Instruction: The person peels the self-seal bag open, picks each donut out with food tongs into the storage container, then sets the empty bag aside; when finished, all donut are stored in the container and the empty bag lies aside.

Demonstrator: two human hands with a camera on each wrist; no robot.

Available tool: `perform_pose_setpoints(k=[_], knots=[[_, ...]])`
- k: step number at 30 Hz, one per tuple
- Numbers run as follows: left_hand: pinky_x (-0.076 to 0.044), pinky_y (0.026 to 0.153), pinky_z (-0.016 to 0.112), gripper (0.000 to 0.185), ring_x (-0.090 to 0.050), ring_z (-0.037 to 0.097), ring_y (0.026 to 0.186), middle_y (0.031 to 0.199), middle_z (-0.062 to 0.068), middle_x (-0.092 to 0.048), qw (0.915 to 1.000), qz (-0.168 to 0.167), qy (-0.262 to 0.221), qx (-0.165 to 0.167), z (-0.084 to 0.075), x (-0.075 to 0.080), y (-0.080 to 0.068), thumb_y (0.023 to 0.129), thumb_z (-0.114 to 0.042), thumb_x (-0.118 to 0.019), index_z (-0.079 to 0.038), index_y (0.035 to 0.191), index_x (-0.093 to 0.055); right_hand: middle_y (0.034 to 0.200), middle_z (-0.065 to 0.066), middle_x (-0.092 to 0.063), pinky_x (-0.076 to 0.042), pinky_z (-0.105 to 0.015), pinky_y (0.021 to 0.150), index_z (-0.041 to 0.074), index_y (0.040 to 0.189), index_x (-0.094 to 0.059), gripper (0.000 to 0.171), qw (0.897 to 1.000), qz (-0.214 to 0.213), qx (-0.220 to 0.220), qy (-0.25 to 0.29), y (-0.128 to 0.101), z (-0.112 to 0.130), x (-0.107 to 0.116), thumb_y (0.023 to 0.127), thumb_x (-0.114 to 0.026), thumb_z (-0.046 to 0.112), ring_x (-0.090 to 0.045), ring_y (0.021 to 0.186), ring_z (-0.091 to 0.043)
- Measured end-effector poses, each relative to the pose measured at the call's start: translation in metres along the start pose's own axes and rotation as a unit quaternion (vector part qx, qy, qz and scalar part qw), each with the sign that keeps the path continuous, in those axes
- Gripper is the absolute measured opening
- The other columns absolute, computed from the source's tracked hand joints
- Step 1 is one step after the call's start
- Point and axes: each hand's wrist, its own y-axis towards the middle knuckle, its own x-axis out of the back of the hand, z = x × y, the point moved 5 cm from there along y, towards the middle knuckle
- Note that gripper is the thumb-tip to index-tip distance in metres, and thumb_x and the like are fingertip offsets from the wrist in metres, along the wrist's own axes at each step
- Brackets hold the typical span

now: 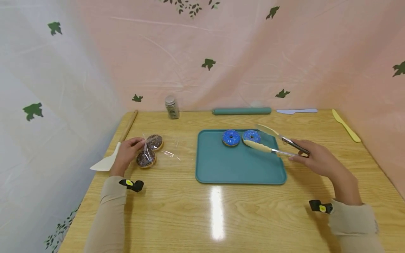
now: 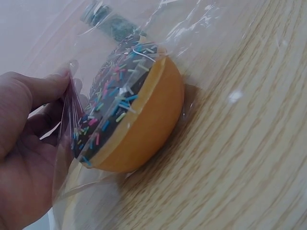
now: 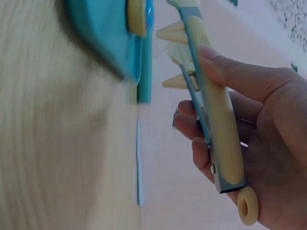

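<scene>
While right hand (image 1: 313, 160) grips tongs (image 1: 272, 140), left hand (image 1: 126, 154) pinches bagged sprinkled donuts (image 1: 148, 151).

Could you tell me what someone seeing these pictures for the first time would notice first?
Most likely the two blue doughnuts at the far edge of the teal tray in the middle of the table. The right hand holds tongs open around the right-hand one. At the left, the left hand pinches a clear bag holding two chocolate doughnuts with sprinkles.
</scene>
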Motion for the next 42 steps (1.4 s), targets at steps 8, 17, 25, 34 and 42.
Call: perform_pose_setpoints(k=[8,17,25,34,42], knots=[[-0.046,0.076,0.012,0.048,-0.053,-0.003,0.091,0.119,0.013,-0.059,0.9998,0.006,-0.019,0.002,0.0,-0.001,0.0,0.098,-0.038,-0.052,0.001,0.124,-0.059,0.104,-0.008,-0.062,-0.043,-0.028,0.063,0.008,0.143,-0.045,0.061,0.997,0.008,0.075,0.021,0.025,0.053,-0.018,0.091,-0.064,0.035,-0.055,0.082,-0.015],[-0.048,0.076,0.012,0.045,-0.055,-0.007,0.087,0.113,0.008,-0.061,0.9993,0.002,-0.036,-0.006,0.001,-0.001,-0.001,0.098,-0.033,-0.054,0.004,0.124,-0.059,0.126,-0.007,-0.061,-0.046,-0.035,0.073,0.016,0.141,-0.049,0.055,0.986,0.05,0.157,-0.015,0.062,0.111,-0.054,0.091,-0.064,0.036,-0.057,0.086,-0.012],[-0.049,0.078,0.014,0.045,-0.055,-0.007,0.088,0.122,0.017,-0.058,0.999,0.013,-0.044,-0.001,0.0,-0.001,-0.003,0.099,-0.032,-0.052,0.003,0.127,-0.057,0.134,-0.008,-0.058,-0.05,-0.047,0.089,0.018,0.139,-0.052,0.051,0.979,0.056,0.187,-0.062,0.087,0.142,-0.081,0.093,-0.061,0.037,-0.06,0.114,-0.027],[-0.048,0.079,0.014,0.045,-0.054,-0.006,0.089,0.122,0.019,-0.058,0.9994,0.009,-0.032,0.004,0.0,-0.001,-0.001,0.098,-0.034,-0.052,0.002,0.126,-0.058,0.135,-0.009,-0.056,-0.052,-0.047,0.085,0.021,0.139,-0.052,0.049,0.978,0.049,0.176,-0.098,0.103,0.161,-0.1,0.093,-0.062,0.035,-0.059,0.115,-0.028],[-0.048,0.076,0.013,0.045,-0.054,-0.006,0.088,0.122,0.018,-0.059,0.9998,0.001,-0.019,0.005,0.003,-0.001,0.0,0.098,-0.036,-0.053,0.0,0.125,-0.059,0.133,-0.006,-0.059,-0.053,-0.044,0.083,0.022,0.139,-0.051,0.05,0.976,0.046,0.176,-0.122,0.11,0.179,-0.115,0.093,-0.062,0.036,-0.062,0.111,-0.026]])
